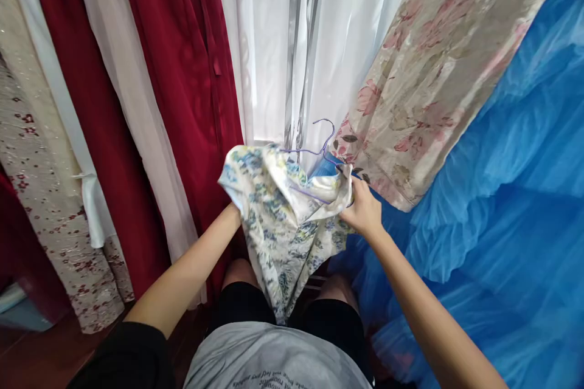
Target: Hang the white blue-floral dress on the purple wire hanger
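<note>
In the middle of the head view, a white top [287, 228] with a blue and yellow flower print hangs bunched before my body. A thin purple wire hanger [325, 147] sits partly inside its neck opening, hook pointing up. With fingers closed, my right hand [362, 208] grips the top by its right shoulder edge, close to the end of the hanger. My left forearm reaches under the cloth at the left shoulder, and the cloth covers that hand, so its fingers are hidden. The lower end of the top drapes down between my legs.
Long dark red gowns [177, 73] and a sequinned cream dress [41, 134] hang at left. White curtains [269, 42] hang ahead. A beige floral dress [429, 85] and a ruffled blue tulle gown [515, 243] fill the right. A grey-blue bin [25, 313] stands at lower left.
</note>
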`<state>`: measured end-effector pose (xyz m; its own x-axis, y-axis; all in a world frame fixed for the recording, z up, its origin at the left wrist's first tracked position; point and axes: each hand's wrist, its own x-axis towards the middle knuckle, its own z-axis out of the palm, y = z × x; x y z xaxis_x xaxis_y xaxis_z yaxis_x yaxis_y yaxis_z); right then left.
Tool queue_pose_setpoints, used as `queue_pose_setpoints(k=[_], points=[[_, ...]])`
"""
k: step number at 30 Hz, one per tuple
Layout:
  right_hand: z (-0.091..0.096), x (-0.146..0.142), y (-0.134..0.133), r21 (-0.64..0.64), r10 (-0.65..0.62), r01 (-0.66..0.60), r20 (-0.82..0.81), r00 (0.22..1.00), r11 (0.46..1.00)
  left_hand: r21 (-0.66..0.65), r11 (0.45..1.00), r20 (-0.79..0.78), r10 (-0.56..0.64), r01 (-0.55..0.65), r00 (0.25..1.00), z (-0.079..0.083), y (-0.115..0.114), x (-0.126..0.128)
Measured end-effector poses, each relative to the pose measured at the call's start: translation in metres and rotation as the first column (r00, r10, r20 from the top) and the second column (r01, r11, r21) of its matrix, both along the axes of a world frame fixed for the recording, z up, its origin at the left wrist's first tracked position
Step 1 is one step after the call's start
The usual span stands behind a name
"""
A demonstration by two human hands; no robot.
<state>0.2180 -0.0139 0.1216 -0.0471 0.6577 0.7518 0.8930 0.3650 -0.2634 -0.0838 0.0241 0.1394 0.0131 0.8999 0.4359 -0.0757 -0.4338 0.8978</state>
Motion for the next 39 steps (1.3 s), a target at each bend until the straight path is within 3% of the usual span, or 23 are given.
queue_pose_setpoints(k=[3,7,10,15,19,21,23,24,26,28,30,32,34,36,39], points=[[0.022,0.003,0.009,-0.029,-0.070,0.071,0.032,0.997,0.997,-0.043,0.999,0.138,0.031,-0.026,0.990,-0.028,0.003,-0.016],[0.053,-0.017,0.011,-0.035,0.017,-0.012,0.124,0.992,0.999,-0.064,0.977,0.302,0.215,-0.205,0.929,-0.074,-0.005,-0.015],[0.060,-0.020,0.007,-0.042,0.115,-0.109,0.180,0.977,0.993,-0.130,0.959,0.257,0.278,-0.252,0.926,-0.109,-0.018,-0.012],[0.045,-0.007,0.004,-0.065,0.234,-0.225,0.217,0.948,0.972,-0.201,0.947,0.135,0.282,-0.252,0.950,-0.153,-0.047,-0.003],[0.007,-0.022,-0.014,0.089,0.191,-0.196,0.066,0.979,0.976,-0.268,0.939,0.081,0.244,-0.214,0.967,-0.175,-0.071,0.005],[-0.022,-0.042,-0.029,0.086,0.202,-0.192,-0.121,0.972,0.978,-0.279,0.929,0.053,0.268,-0.243,0.962,-0.182,-0.082,0.009],[-0.053,-0.066,-0.039,-0.160,0.213,-0.263,-0.273,0.938,0.952,-0.269,0.921,0.048,0.303,-0.280,0.952,-0.185,-0.091,0.012],[-0.067,-0.078,-0.040,-0.333,0.187,-0.296,-0.323,0.928,0.895,-0.262,0.920,0.052,0.315,-0.291,0.948,-0.185,-0.094,0.013],[-0.087,-0.097,-0.034,-0.503,0.200,-0.399,-0.403,0.893,0.767,-0.243,0.925,0.043,0.313,-0.294,0.949,-0.182,-0.099,0.012],[-0.099,-0.110,-0.023,-0.486,0.264,-0.503,-0.479,0.837,0.715,-0.199,0.920,0.002,0.345,-0.338,0.939,-0.180,-0.102,0.009],[-0.105,-0.115,-0.015,-0.410,0.307,-0.601,-0.586,0.750,0.686,-0.108,0.874,-0.030,0.474,-0.474,0.880,-0.178,-0.102,0.007],[-0.109,-0.115,-0.012,-0.366,0.296,-0.688,-0.704,0.645,0.627,-0.026,0.803,-0.032,0.595,-0.596,0.803,-0.177,-0.100,0.007],[-0.115,-0.112,-0.013,-0.345,0.275,-0.745,-0.775,0.569,0.570,0.001,0.787,-0.003,0.618,-0.618,0.787,-0.178,-0.098,0.013],[-0.123,-0.106,-0.013,-0.351,0.260,-0.726,-0.769,0.583,0.591,-0.024,0.826,0.052,0.563,-0.562,0.825,-0.178,-0.097,0.021],[-0.131,-0.099,-0.008,-0.377,0.180,-0.535,-0.666,0.724,0.756,-0.078,0.867,0.137,0.498,-0.492,0.856,-0.178,-0.101,0.031]])
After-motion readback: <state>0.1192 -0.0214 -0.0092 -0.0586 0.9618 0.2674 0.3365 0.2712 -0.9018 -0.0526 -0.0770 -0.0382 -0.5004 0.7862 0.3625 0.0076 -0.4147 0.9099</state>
